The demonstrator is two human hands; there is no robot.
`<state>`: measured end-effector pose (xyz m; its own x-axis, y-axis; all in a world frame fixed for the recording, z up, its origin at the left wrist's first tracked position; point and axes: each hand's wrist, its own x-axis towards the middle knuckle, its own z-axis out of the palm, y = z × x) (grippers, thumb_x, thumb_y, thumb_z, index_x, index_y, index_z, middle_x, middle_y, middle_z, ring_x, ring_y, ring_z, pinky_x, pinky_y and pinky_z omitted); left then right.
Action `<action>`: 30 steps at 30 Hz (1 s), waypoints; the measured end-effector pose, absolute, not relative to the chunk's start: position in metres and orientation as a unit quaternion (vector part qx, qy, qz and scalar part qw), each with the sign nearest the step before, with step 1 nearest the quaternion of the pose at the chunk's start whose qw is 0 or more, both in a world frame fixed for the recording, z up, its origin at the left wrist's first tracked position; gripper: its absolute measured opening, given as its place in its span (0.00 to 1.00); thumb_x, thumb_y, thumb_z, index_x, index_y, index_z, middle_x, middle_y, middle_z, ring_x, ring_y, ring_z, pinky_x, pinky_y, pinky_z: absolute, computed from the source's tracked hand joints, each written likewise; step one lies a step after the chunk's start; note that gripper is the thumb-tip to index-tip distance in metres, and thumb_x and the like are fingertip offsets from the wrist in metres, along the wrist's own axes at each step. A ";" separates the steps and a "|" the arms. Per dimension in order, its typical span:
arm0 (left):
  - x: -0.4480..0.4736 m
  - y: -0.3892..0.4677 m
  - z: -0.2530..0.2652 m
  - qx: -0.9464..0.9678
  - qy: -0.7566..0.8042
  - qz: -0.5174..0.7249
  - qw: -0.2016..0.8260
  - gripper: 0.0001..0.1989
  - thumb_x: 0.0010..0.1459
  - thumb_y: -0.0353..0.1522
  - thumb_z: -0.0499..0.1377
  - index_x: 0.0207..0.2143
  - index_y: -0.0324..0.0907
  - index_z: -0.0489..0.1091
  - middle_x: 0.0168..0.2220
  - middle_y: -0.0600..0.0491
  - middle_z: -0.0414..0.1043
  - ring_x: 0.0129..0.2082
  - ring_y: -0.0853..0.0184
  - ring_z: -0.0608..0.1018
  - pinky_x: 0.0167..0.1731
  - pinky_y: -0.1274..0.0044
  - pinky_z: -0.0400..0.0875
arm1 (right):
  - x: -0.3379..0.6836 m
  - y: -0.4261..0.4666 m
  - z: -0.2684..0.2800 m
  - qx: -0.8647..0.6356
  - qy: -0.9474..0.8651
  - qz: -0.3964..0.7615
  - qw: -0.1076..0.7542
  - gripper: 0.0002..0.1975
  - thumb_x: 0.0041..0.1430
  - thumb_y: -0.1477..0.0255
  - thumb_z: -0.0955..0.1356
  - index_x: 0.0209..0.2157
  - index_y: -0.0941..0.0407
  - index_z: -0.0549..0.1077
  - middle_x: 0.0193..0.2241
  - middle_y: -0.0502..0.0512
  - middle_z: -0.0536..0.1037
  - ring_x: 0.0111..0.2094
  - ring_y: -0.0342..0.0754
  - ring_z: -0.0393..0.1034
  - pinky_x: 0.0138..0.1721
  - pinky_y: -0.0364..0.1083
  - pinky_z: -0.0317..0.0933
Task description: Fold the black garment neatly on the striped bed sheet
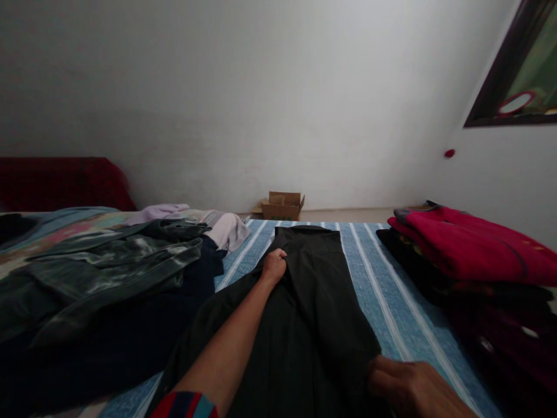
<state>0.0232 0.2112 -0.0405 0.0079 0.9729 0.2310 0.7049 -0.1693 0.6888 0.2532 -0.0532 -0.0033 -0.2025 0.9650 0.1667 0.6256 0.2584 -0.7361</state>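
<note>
trousers [322, 290], cut off below, are pinched by the left hand [274, 265], the blurred right hand [402, 380] touching, grip unclear.

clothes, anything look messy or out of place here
Nothing looks spilled or damaged. The left heap is the untidy part: its garments lie rumpled and loosely overlapping, unlike the folded stack at right. The trousers, held by the left hand, show nothing odd.

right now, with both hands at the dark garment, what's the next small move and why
Probably ease the left hand outward to flatten the dark garment: a fold runs down from near that hand, while the right hand is at the right edge.
</note>
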 end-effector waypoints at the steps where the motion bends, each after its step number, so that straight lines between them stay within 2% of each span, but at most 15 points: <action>1: 0.022 0.212 -0.041 0.678 0.614 0.349 0.202 0.09 0.45 0.22 0.53 0.26 0.40 0.70 0.27 0.54 0.74 0.30 0.69 0.74 0.29 0.81 0.64 | 0.249 -0.053 -0.010 -0.531 -0.754 0.265 0.281 0.07 0.48 0.74 0.67 0.19 0.51 0.71 0.20 0.47 0.73 0.17 0.40 0.61 0.17 0.41 0.49; 3: 0.021 0.213 -0.041 0.670 0.614 0.358 0.214 0.10 0.45 0.22 0.52 0.26 0.40 0.71 0.27 0.54 0.74 0.30 0.69 0.74 0.29 0.81 0.65 | 0.245 -0.052 -0.016 -0.482 -0.809 0.273 0.197 0.08 0.52 0.75 0.63 0.23 0.53 0.71 0.24 0.48 0.74 0.18 0.40 0.63 0.17 0.40 0.48; 5: 0.020 0.214 -0.042 0.665 0.612 0.364 0.224 0.12 0.44 0.21 0.51 0.27 0.40 0.72 0.27 0.54 0.75 0.30 0.69 0.75 0.30 0.81 0.65 | 0.247 -0.050 -0.015 -0.461 -0.817 0.280 0.201 0.08 0.54 0.77 0.61 0.26 0.53 0.70 0.26 0.49 0.74 0.22 0.41 0.66 0.20 0.39 0.52; 10: 0.018 0.216 -0.047 0.667 0.595 0.375 0.246 0.15 0.44 0.21 0.50 0.30 0.39 0.73 0.30 0.53 0.76 0.32 0.68 0.76 0.32 0.80 0.67 | 0.259 -0.041 0.006 -0.491 -0.737 0.243 0.395 0.08 0.57 0.75 0.61 0.32 0.53 0.71 0.29 0.51 0.75 0.31 0.45 0.70 0.33 0.41 0.63; 13: 0.019 0.216 -0.050 0.674 0.581 0.379 0.254 0.15 0.44 0.21 0.51 0.31 0.40 0.73 0.31 0.53 0.76 0.33 0.68 0.76 0.32 0.81 0.67 | 0.261 -0.039 0.021 -0.503 -0.683 0.228 0.478 0.05 0.54 0.71 0.65 0.29 0.52 0.74 0.32 0.53 0.77 0.36 0.50 0.72 0.37 0.45 0.65; 15: 0.020 0.216 -0.052 0.680 0.573 0.381 0.253 0.13 0.44 0.21 0.52 0.30 0.40 0.73 0.29 0.54 0.75 0.32 0.68 0.76 0.31 0.80 0.67 | 0.259 -0.040 0.030 -0.504 -0.663 0.235 0.502 0.04 0.50 0.70 0.67 0.27 0.51 0.75 0.32 0.54 0.77 0.37 0.52 0.72 0.38 0.46 0.66; 17: 0.020 0.216 -0.053 0.686 0.567 0.382 0.249 0.13 0.44 0.21 0.51 0.28 0.40 0.72 0.27 0.55 0.74 0.32 0.68 0.75 0.31 0.80 0.67 | 0.255 -0.043 0.037 -0.493 -0.678 0.279 0.468 0.04 0.47 0.71 0.68 0.25 0.51 0.76 0.29 0.54 0.78 0.34 0.53 0.72 0.35 0.46 0.66; 21: 0.021 0.210 -0.051 0.701 0.555 0.382 0.232 0.12 0.42 0.19 0.51 0.25 0.40 0.70 0.25 0.57 0.72 0.29 0.70 0.74 0.31 0.80 0.66 | 0.251 -0.047 0.035 -0.470 -0.715 0.437 0.277 0.09 0.44 0.77 0.64 0.24 0.52 0.76 0.23 0.50 0.76 0.26 0.46 0.70 0.26 0.41 0.63; 24: 0.022 0.205 -0.049 0.709 0.550 0.384 0.216 0.10 0.41 0.19 0.52 0.23 0.41 0.68 0.23 0.58 0.69 0.27 0.71 0.72 0.30 0.81 0.65 | 0.254 -0.032 0.022 -0.453 -0.708 0.502 0.203 0.08 0.41 0.78 0.65 0.23 0.54 0.74 0.21 0.47 0.74 0.22 0.41 0.67 0.21 0.37 0.57; 27: 0.024 0.200 -0.049 0.713 0.549 0.386 0.204 0.08 0.42 0.20 0.54 0.21 0.41 0.66 0.22 0.58 0.67 0.26 0.71 0.70 0.29 0.81 0.63 | 0.256 0.015 0.012 -0.489 -0.662 0.523 0.222 0.04 0.47 0.73 0.65 0.27 0.56 0.72 0.18 0.45 0.70 0.17 0.39 0.62 0.17 0.36 0.55; 30: 0.026 0.196 -0.050 0.713 0.551 0.387 0.197 0.07 0.43 0.21 0.54 0.21 0.41 0.66 0.21 0.58 0.67 0.25 0.72 0.70 0.27 0.81 0.61 | 0.248 0.091 0.006 -0.591 -0.642 0.381 0.306 0.07 0.52 0.71 0.64 0.25 0.58 0.70 0.17 0.45 0.68 0.15 0.38 0.61 0.16 0.37 0.54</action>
<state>0.0262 0.1960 -0.0498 0.0938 0.9375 0.3350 0.6331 -0.3158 0.7067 0.2479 0.0914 0.0061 -0.1150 0.9917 -0.0582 0.5254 0.0110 -0.8508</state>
